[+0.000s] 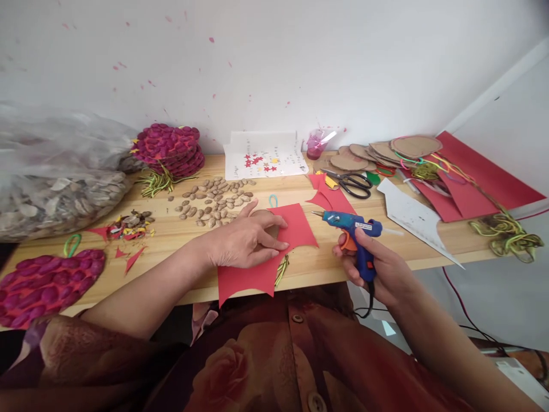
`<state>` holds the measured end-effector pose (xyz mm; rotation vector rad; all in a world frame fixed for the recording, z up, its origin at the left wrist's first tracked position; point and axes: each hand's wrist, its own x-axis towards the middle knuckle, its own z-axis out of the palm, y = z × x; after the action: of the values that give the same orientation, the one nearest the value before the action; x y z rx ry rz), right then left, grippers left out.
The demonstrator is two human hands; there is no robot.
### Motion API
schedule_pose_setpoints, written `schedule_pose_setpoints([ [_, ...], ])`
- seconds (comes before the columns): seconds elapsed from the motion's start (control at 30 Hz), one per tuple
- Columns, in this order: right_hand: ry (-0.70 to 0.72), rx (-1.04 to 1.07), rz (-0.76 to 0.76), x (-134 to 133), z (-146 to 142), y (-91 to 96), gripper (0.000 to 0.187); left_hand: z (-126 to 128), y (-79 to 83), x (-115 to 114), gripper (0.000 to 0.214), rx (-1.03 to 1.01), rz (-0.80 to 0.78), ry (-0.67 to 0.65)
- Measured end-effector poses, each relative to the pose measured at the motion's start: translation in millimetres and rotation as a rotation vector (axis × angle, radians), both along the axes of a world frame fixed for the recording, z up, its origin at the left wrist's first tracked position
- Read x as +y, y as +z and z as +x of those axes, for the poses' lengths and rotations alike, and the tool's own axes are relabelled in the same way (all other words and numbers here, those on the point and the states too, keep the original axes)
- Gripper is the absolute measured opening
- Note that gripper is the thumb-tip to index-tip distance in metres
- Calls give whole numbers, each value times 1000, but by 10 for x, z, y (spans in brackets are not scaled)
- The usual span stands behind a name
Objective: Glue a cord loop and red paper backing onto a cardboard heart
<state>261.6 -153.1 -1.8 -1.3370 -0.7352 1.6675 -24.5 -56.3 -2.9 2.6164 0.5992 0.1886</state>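
Observation:
My left hand (246, 240) lies flat, fingers stretched out, pressing a red paper cut-out (266, 252) against the wooden table (180, 232). A cardboard piece shows partly under my fingers. A green-yellow tassel (282, 269) pokes out at the paper's lower edge, and a small blue loop (273, 200) lies just beyond it. My right hand (371, 269) is closed round the handle of a blue glue gun (351, 229), finger on the orange trigger. The gun's nozzle points left toward the red paper, a little apart from it.
Loose seeds (214, 200) lie behind my left hand. Stacked purple seed-covered shapes (171, 149) stand at the back, another (47, 286) at the front left. Plastic bags (55, 177) fill the left. Scissors (354, 184), cardboard discs (386, 151), red sheets (472, 183) and cords lie to the right.

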Motion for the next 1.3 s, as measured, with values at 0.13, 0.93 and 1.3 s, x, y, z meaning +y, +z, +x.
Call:
schedule_pose_setpoints([
  [0.13,-66,106,-30,54,-4,-39,30,8,61,-24,25,-3,5,-8],
  [0.93,-116,260,84,691,-574,-114,16,317,-331,-519,87,160,465,243],
  [1.3,-102,246,104,683,-596,-102,17,308,-279,-783,77,144,547,233],
])
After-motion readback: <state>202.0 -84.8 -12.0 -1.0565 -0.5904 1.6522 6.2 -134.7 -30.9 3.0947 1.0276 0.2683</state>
